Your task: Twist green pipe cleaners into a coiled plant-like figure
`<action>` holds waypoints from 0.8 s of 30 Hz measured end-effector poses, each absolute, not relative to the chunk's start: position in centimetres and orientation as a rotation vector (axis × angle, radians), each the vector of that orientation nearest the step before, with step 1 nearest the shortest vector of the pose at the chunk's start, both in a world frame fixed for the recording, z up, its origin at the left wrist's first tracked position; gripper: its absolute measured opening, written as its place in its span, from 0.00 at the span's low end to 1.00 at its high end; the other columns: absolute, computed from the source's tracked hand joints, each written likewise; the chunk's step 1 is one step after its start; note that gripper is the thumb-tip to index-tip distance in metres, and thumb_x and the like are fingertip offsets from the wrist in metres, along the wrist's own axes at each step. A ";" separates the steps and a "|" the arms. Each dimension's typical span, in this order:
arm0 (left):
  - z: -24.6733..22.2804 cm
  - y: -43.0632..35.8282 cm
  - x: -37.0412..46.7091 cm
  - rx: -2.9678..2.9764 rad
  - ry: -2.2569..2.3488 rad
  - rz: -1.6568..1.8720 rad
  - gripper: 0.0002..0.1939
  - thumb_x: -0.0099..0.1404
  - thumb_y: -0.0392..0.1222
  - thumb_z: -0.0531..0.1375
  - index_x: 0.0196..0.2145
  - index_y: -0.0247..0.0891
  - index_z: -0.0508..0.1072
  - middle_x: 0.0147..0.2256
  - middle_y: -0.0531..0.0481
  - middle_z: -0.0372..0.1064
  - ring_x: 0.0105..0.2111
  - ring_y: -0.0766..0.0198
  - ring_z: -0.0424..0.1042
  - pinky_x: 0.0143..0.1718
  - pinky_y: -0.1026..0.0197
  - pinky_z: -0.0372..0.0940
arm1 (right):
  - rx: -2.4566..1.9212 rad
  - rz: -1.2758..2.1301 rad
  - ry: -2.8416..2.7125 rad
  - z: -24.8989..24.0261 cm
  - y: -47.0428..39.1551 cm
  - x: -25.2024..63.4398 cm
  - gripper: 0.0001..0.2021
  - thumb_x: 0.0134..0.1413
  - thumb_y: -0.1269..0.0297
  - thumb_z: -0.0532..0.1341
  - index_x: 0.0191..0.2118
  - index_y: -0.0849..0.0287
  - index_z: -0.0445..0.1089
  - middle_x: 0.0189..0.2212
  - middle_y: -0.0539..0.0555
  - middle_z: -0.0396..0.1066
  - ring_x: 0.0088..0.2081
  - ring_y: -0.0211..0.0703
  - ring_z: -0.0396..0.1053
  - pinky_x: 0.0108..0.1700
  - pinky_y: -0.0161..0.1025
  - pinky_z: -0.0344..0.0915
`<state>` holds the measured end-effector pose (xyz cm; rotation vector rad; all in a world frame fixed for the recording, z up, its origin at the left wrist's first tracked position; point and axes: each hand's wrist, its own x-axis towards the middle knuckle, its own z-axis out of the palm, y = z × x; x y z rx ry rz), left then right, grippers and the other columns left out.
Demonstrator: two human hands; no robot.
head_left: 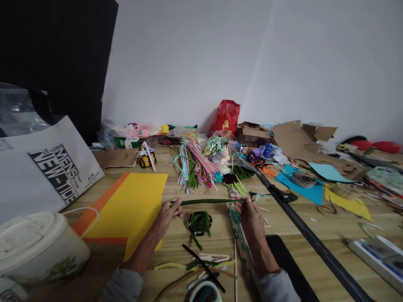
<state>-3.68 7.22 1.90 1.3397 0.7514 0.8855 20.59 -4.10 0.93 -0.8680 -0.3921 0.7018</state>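
Observation:
Dark green pipe cleaners are stretched level between my two hands, above the wooden table. My left hand pinches their left end between thumb and fingers. At the other end, my right hand is closed on them in the same way. How many strands there are, I cannot tell. Just below them on the table lies a round coil of green pipe cleaner with a dark brown rim and a short green tail pointing toward me.
Bunches of coloured pipe cleaners lie ahead. Yellow paper is at left, beside a lidded tub and a white paper bag. Loose sticks and strips surround a tape roll in front. A black strip runs along the right.

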 end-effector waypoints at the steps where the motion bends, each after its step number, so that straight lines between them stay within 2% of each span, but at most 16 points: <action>1: 2.0 7.1 -3.6 1.342 0.752 0.887 0.23 0.55 0.59 0.59 0.19 0.39 0.58 0.14 0.60 0.50 0.17 0.69 0.60 0.26 0.64 0.57 | -0.864 0.701 -0.384 0.9 -4.1 20.7 0.13 0.41 0.57 0.70 0.32 0.58 0.73 0.28 0.48 0.76 0.26 0.35 0.73 0.28 0.30 0.71; 10: 1.9 6.7 -3.2 1.336 0.802 0.889 0.24 0.51 0.61 0.60 0.19 0.38 0.59 0.13 0.60 0.51 0.16 0.69 0.59 0.24 0.65 0.56 | -0.821 0.767 -0.375 1.2 -4.3 20.8 0.11 0.41 0.57 0.69 0.32 0.55 0.74 0.31 0.48 0.75 0.27 0.35 0.69 0.27 0.30 0.70; 18: 1.8 6.5 -2.9 1.343 0.841 0.887 0.23 0.50 0.62 0.60 0.20 0.38 0.60 0.14 0.60 0.53 0.16 0.70 0.59 0.23 0.65 0.55 | -0.844 0.857 -0.440 1.5 -4.1 19.8 0.15 0.42 0.51 0.68 0.36 0.53 0.75 0.35 0.49 0.74 0.32 0.37 0.70 0.30 0.33 0.69; 24: 1.6 6.3 -2.5 1.391 0.862 0.899 0.23 0.51 0.62 0.59 0.21 0.38 0.61 0.14 0.58 0.57 0.16 0.70 0.58 0.21 0.66 0.53 | -0.870 0.957 -0.556 1.0 -3.6 17.6 0.17 0.41 0.53 0.68 0.39 0.54 0.75 0.31 0.50 0.72 0.29 0.37 0.68 0.24 0.30 0.64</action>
